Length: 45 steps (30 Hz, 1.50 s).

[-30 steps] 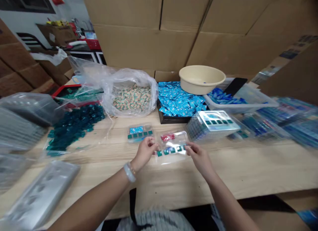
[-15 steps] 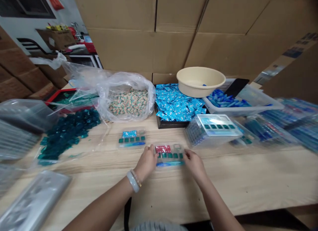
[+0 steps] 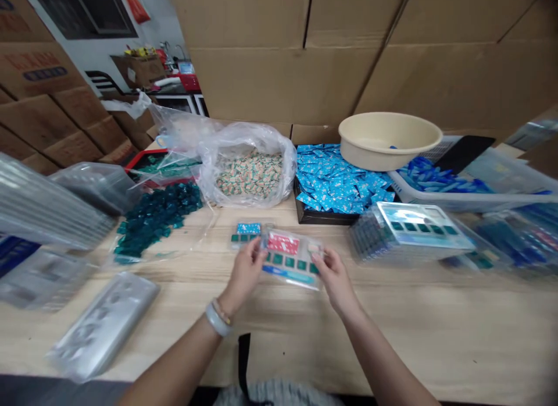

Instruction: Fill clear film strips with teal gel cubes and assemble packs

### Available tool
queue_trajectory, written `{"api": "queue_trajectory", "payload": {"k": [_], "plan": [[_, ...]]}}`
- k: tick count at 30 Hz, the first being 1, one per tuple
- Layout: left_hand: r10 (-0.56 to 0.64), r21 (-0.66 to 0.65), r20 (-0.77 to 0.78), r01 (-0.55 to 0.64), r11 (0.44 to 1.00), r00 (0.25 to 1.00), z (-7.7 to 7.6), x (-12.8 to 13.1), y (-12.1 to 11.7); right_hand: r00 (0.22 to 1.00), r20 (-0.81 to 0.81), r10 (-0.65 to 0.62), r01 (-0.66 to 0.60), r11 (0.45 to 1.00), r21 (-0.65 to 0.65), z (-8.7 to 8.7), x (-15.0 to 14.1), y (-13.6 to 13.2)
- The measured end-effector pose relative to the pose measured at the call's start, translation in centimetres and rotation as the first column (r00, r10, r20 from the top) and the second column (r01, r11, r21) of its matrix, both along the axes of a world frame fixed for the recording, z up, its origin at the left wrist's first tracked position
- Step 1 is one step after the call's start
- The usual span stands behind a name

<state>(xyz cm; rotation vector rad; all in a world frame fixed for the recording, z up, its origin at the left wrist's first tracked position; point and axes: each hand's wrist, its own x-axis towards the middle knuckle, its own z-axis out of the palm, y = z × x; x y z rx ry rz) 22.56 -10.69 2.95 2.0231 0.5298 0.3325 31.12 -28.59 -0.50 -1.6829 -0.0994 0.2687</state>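
The left hand (image 3: 244, 271) and right hand (image 3: 339, 281) pinch the filled clear pack (image 3: 289, 262), seemingly tilted off the counter (image 3: 288, 330), another pack (image 3: 248, 228) beyond the left.

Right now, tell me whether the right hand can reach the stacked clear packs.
Probably yes: nothing visible stands between the right hand and the stacked clear packs, though its fingers grip a clear pack with a red packet.

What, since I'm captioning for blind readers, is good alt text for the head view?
Left hand and right hand hold a clear pack with a red packet and green squares over a wooden table; behind are blue packets and a cream basin.
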Motion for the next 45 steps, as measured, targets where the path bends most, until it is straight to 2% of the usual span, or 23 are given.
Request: {"api": "queue_trajectory", "payload": {"k": [2,3,4,6,8,11,14,18,20,24,27,32,34,36,37,39,40,42,44,45], "plan": [[0.106,0.191,-0.04,-0.096,0.977,0.994,0.3,0.8,3.5,0.993,0.083,0.085,-0.07,0.984,-0.166,0.3,1.5,4.2],[0.138,0.261,-0.087,-0.111,0.959,0.987,0.3,1.3,5.2,0.988,0.093,0.123,-0.092,0.953,-0.287,0.3,2.2,6.3],[0.16,0.304,-0.131,-0.114,0.946,0.978,0.1,1.7,6.6,0.984,0.094,0.151,-0.11,0.932,-0.345,0.3,2.9,8.2],[0.167,0.31,-0.193,-0.101,0.945,0.967,-0.7,2.4,8.3,0.979,0.1,0.177,-0.118,0.896,-0.429,0.1,3.8,10.9],[0.132,0.265,-0.192,-0.078,0.961,0.972,-1.9,2.8,8.5,0.977,0.124,0.175,-0.096,0.874,-0.477,-0.1,3.9,11.7],[0.052,0.187,-0.109,-0.031,0.982,0.993,-4.0,2.6,6.4,0.976,0.164,0.144,-0.033,0.841,-0.54,-0.6,2.8,9.5],[-0.035,0.118,0.034,0.031,0.993,0.999,-5.4,2.5,2.5,0.975,0.217,0.051,0.085,0.813,-0.576,-1.1,1.4,5.3],[-0.216,0.157,0.04,0.207,0.966,0.976,-5.4,2.8,-3.3,0.953,0.281,-0.116,0.268,0.755,-0.598,-1.2,0.6,-0.6],[-0.226,0.172,0.024,0.218,0.961,0.974,-5.0,3.1,-5.3,0.95,0.286,-0.126,0.281,0.743,-0.608,-1.1,0.5,-2.8],[-0.246,0.127,0.057,0.238,0.963,0.968,-4.6,3.9,-6.5,0.95,0.286,-0.125,0.281,0.744,-0.607,-1.0,0.2,-5.0],[-0.279,0.084,0.083,0.272,0.959,0.957,-4.7,4.2,-6.4,0.949,0.285,-0.132,0.284,0.749,-0.599,-1.1,0.1,-5.0],[-0.259,0.1,0.049,0.254,0.962,0.965,-4.9,3.8,-6.1,0.947,0.285,-0.148,0.294,0.758,-0.583,-0.8,-0.3,-4.7],[-0.214,0.132,0.047,0.206,0.97,0.976,-4.2,3.6,-5.6,0.943,0.299,-0.148,0.301,0.763,-0.572,0.3,-0.9,-5.8],[-0.169,0.156,0.106,0.152,0.976,0.98,-2.6,4.0,-5.1,0.911,0.362,-0.199,0.38,0.748,-0.544,2.4,-1.2,-8.1],[-0.171,0.139,0.151,0.15,0.979,0.974,-1.5,4.5,-5.2,0.877,0.412,-0.249,0.449,0.73,-0.515,3.8,-1.0,-9.6],[-0.224,0.019,0.213,0.225,0.974,0.951,1.2,6.2,-6.1,0.762,0.519,-0.388,0.622,0.663,-0.417,7.1,0.3,-12.9],[-0.273,-0.089,0.214,0.297,0.951,0.938,2.6,7.4,-7.1,0.721,0.547,-0.425,0.666,0.643,-0.379,8.7,1.6,-14.5],[-0.375,-0.364,0.14,0.4,0.841,0.917,5.2,10.1,-9.9,0.704,0.547,-0.452,0.68,0.65,-0.338,11.2,4.7,-16.9],[-0.471,-0.575,0.052,0.412,0.707,0.881,6.9,12.8,-13.2,0.757,0.481,-0.442,0.617,0.724,-0.307,12.2,7.9,-18.1],[-0.506,-0.626,0.022,0.407,0.665,0.862,7.4,13.9,-14.8,0.786,0.448,-0.425,0.576,0.766,-0.284,12.2,9.2,-18.3]]}}
